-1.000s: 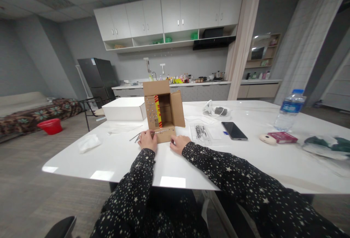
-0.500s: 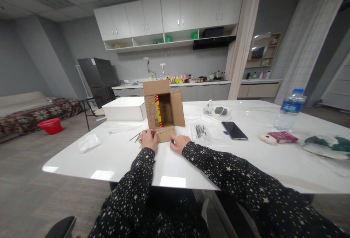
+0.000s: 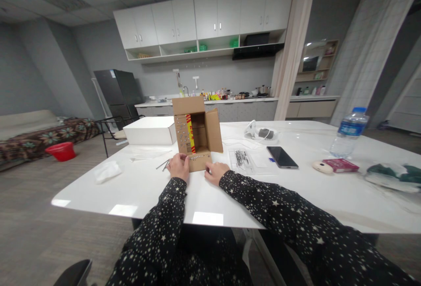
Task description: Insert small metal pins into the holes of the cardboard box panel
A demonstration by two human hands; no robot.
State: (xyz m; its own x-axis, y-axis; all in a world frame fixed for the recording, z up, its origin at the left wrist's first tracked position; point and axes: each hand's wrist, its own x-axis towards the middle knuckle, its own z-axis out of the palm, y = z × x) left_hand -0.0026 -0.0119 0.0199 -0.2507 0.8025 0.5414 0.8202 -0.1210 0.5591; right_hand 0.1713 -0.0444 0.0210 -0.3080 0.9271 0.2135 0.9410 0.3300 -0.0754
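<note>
An open cardboard box [image 3: 199, 129] faces me on the white table, a red-and-yellow tape strip down its left flap. Small shiny pieces dot that flap and form a row along the lower flap [image 3: 196, 163]. My left hand [image 3: 179, 166] rests at the lower flap's left edge, thumb and fingers drawn together; anything between them is too small to see. By the flap's right corner lies my right hand [image 3: 216, 173], fingers curled, their tips partly hidden. Thin dark rods, perhaps tweezers [image 3: 163, 164], lie left of my left hand. A clear case [image 3: 241, 159] of small metallic pieces sits beyond my right hand.
A white box [image 3: 149, 130] stands behind on the left, with a crumpled tissue [image 3: 108, 172] nearer. To the right are a phone [image 3: 282, 157], a white device with cables [image 3: 259, 132], a maroon packet [image 3: 344, 165] and a water bottle [image 3: 350, 132].
The fingers of my left hand have shifted slightly at the edge of the lower flap. My right hand and the box stay in place.
</note>
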